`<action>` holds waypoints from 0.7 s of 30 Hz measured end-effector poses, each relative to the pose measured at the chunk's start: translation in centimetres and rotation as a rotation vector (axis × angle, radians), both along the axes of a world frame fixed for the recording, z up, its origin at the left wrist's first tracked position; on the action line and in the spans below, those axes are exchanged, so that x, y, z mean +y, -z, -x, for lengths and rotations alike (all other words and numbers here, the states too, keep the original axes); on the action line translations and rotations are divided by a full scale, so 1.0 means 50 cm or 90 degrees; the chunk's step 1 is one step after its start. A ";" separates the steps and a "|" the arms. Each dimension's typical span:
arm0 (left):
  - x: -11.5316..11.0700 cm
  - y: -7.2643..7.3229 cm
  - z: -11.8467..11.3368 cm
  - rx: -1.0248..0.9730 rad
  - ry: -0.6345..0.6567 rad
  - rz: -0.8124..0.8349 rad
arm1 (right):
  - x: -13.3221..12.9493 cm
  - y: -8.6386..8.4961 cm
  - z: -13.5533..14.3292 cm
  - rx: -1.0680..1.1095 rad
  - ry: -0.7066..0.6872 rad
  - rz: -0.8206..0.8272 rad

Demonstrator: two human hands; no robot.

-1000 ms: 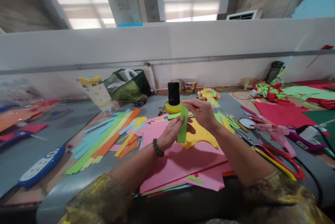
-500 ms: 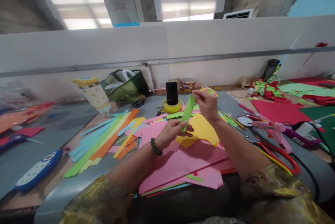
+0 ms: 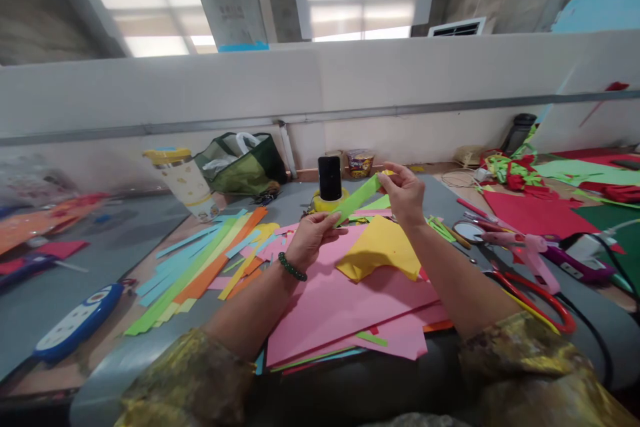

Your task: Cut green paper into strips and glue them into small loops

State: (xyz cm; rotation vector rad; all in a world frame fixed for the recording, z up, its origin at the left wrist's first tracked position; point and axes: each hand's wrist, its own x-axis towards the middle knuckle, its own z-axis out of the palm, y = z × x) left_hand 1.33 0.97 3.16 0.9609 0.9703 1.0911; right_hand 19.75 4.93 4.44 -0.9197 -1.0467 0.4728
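A light green paper strip [image 3: 358,200] is stretched slantwise between my two hands, above the stacked sheets. Its lower left end is pinched by my left hand [image 3: 314,235], thumb on top; a dark beaded bracelet circles that wrist. At the upper right end, my right hand [image 3: 404,192] grips the strip between thumb and fingers. Beneath lie pink paper sheets [image 3: 345,314] with a yellow paper piece [image 3: 383,250] on top. A phone [image 3: 330,178] stands upright in a yellow round holder [image 3: 327,202] just behind my hands.
Left are fanned strips [image 3: 205,267], a tumbler [image 3: 183,184] and a blue-and-white tool [image 3: 80,324]. A green bag [image 3: 243,164] and a snack cup [image 3: 360,163] stand behind. At right lie red-handled scissors [image 3: 540,300], a pink glue gun [image 3: 530,254] and red sheets [image 3: 535,217].
The green strip has turned from steep to a flatter slant. My left hand has moved left and slightly up, my right hand slightly right, so they are farther apart.
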 end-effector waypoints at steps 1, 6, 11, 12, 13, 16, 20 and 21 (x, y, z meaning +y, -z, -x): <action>0.004 -0.002 0.002 -0.009 -0.029 -0.012 | 0.000 0.000 -0.001 0.008 -0.006 0.006; 0.028 -0.004 0.023 -0.022 -0.133 -0.125 | 0.000 0.003 0.003 0.013 -0.043 0.027; 0.054 -0.009 0.044 0.014 -0.179 -0.203 | 0.004 0.017 0.012 -0.027 -0.063 0.017; 0.058 -0.011 0.048 0.026 -0.190 -0.221 | 0.004 0.018 0.011 -0.053 -0.067 0.025; 0.061 -0.013 0.052 0.039 -0.198 -0.238 | 0.004 0.019 0.008 -0.091 -0.071 0.039; 0.058 -0.024 0.062 0.092 -0.191 -0.289 | -0.004 0.013 0.003 -0.255 -0.059 0.065; 0.033 -0.038 0.067 0.241 -0.070 -0.436 | -0.040 0.001 0.018 -0.466 -0.124 0.003; 0.026 -0.041 0.067 0.265 -0.041 -0.463 | -0.051 -0.001 0.025 -0.490 -0.149 -0.005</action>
